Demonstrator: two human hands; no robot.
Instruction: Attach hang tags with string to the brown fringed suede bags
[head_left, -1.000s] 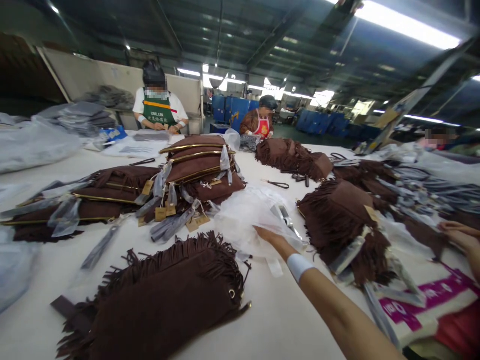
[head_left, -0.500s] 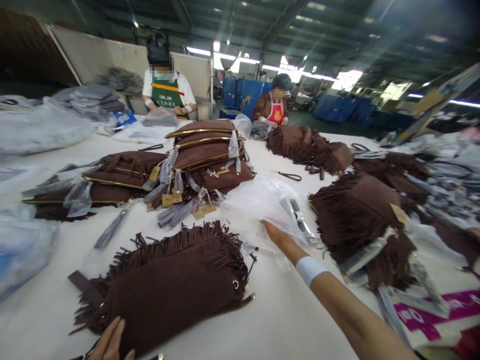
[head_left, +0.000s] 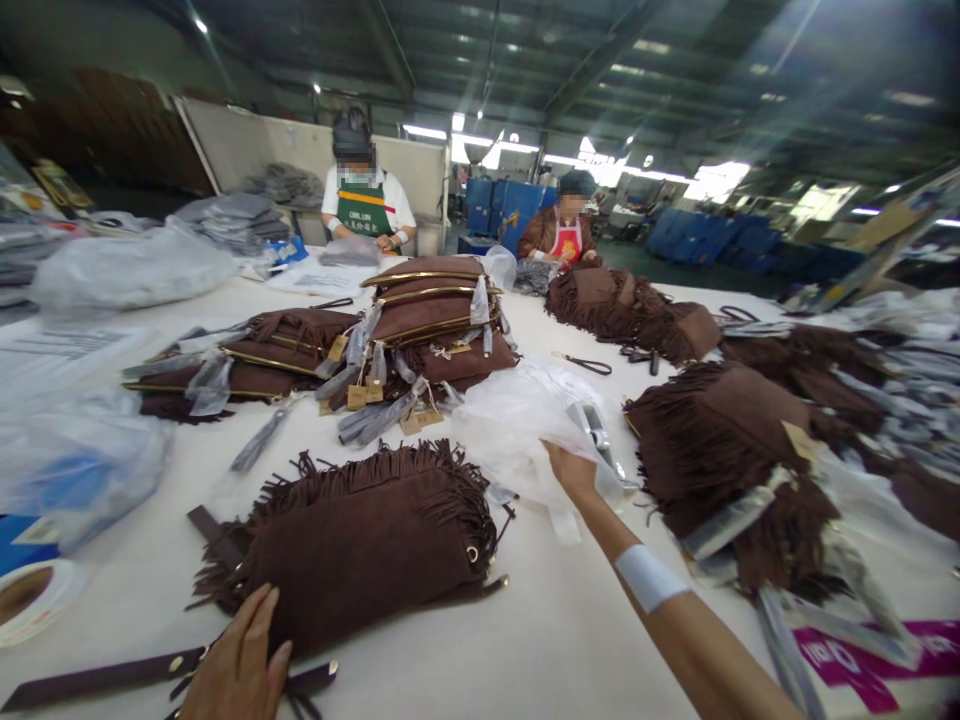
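A brown fringed bag (head_left: 360,550) lies flat on the white table in front of me. My left hand (head_left: 240,655) rests at its lower left edge, fingers spread, above a dark strap (head_left: 112,678). Farther off, my right hand (head_left: 571,472) is at a heap of thin white plastic (head_left: 517,420); its fingers are hidden by the plastic, so their grip does not show. A metal dispenser-like tool (head_left: 596,435) stands partly under the plastic. Behind the bag are stacked brown bags (head_left: 431,320) with gold zips, tags and wrapped tassels.
More fringed bags (head_left: 720,430) lie on the right. Clear plastic (head_left: 82,460) and a tape roll (head_left: 37,600) are at the left. A small strap (head_left: 589,365) lies past the tool. Two people (head_left: 364,215) work across the table.
The view has swung left, bringing the tape roll and more of the dark strap into sight. My left hand shows more fully beside the bag. My right hand remains at the white plastic.
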